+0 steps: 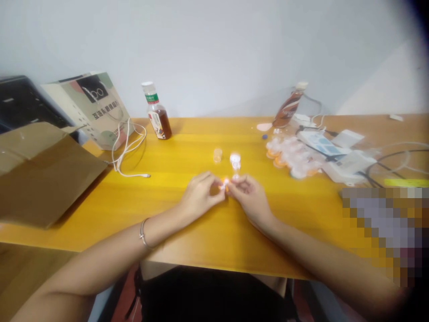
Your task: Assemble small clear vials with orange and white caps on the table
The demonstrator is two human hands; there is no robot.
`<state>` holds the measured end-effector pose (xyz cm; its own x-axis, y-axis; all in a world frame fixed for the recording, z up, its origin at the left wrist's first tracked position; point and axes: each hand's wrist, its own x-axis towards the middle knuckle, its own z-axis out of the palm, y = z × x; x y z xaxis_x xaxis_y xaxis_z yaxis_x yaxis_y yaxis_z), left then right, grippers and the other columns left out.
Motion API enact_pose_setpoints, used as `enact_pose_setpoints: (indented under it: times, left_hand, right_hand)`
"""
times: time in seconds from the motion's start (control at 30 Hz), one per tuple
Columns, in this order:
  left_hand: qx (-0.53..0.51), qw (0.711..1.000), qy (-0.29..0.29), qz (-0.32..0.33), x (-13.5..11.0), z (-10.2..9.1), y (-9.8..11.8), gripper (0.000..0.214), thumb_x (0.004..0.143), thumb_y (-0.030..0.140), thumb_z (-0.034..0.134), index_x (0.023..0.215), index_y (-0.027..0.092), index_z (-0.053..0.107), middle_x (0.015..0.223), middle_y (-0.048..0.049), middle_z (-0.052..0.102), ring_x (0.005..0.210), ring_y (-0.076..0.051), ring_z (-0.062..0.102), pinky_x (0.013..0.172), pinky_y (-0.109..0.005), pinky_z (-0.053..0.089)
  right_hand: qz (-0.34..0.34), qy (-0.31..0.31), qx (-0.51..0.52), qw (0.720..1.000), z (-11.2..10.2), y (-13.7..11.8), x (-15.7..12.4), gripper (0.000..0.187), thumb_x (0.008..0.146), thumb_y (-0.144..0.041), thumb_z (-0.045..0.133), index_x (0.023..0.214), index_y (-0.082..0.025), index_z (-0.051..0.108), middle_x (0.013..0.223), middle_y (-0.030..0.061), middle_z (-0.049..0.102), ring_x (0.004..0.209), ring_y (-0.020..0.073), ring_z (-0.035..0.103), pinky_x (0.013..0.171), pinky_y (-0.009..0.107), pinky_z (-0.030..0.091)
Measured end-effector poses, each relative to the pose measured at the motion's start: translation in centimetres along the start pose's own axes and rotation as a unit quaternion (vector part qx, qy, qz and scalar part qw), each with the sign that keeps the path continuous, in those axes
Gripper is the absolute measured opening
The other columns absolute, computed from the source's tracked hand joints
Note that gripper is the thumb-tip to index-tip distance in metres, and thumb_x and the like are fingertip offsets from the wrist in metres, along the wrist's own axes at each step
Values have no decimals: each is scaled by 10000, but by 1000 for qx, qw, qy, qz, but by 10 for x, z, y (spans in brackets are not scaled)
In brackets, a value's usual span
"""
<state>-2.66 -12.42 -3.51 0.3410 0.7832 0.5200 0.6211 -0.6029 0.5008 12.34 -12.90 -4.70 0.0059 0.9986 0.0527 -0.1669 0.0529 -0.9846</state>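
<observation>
Over the middle of the yellow wooden table, a small white-and-orange piece (pixel 225 184) is pinched between my hands; blur hides its exact kind. My left hand (pixel 201 193) grips it from one side with thumb and forefinger. From the other side, the fingertips of my right hand (pixel 251 197) close on it. Just beyond my right fingers stands a small whitish object (pixel 235 161), too blurred to name. A small round, see-through, orange-tinted container (pixel 217 155) sits to its left.
Right of my hands lies a cluster of white-and-orange rounded packs (pixel 293 156), beside white boxes and cables (pixel 348 161). A tilted drink bottle (pixel 290 107) is behind them. Left are another bottle (pixel 159 118), a white cable (pixel 129 147), a paper bag (pixel 97 107) and a cardboard box (pixel 50 174).
</observation>
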Motion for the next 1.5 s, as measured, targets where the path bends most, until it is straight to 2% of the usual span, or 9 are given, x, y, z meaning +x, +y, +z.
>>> enact_pose_setpoints:
  times: [0.17, 0.33, 0.5, 0.73, 1.13, 1.5]
  left_hand:
    - [-23, 1000, 4, -11, 0, 1, -1, 79, 739, 237, 584, 756, 159, 580, 747, -22, 600, 709, -138, 556, 671, -280, 459]
    - [-41, 999, -8, -16, 0, 3, -4, 119, 778, 270, 567, 811, 162, 603, 776, -32, 608, 720, -137, 565, 678, -281, 465]
    - [-24, 999, -11, -28, 0, 5, -6, 127, 816, 256, 529, 779, 168, 613, 757, -27, 614, 692, -129, 566, 678, -280, 461]
    - [26, 999, 2, -23, 2, 6, -1, 141, 793, 278, 543, 737, 160, 594, 715, -25, 604, 673, -134, 561, 657, -280, 442]
    - [21, 999, 14, -34, 5, 11, -1, 87, 715, 245, 588, 717, 165, 552, 714, -17, 598, 680, -142, 558, 657, -281, 438]
    - [-70, 996, 14, -50, 2, 10, -3, 110, 751, 250, 573, 694, 159, 549, 702, -6, 588, 664, -115, 540, 644, -256, 438]
  right_hand:
    - [-1, -1, 13, 1000, 0, -1, -1, 261, 618, -334, 712, 674, -196, 498, 689, -17, 644, 694, 122, 639, 686, 257, 522]
    - [-27, 15, -24, 999, 1, 0, 0, 252, 639, -337, 694, 673, -197, 486, 740, 3, 660, 738, 141, 649, 723, 282, 520]
    - [-42, 9, -20, 999, 2, 0, 0, 252, 640, -329, 689, 672, -206, 472, 728, -7, 647, 741, 138, 652, 761, 292, 517]
    - [-71, 21, -39, 996, 2, 3, -1, 227, 656, -315, 676, 676, -209, 477, 756, 2, 651, 770, 144, 649, 783, 306, 512]
    - [-29, 30, -36, 998, 0, 3, 3, 248, 627, -332, 697, 679, -202, 492, 729, 0, 649, 726, 135, 638, 717, 274, 505]
    - [-8, 22, 8, 1000, -1, 2, 2, 251, 626, -326, 703, 682, -199, 494, 733, -1, 657, 725, 131, 641, 688, 259, 514]
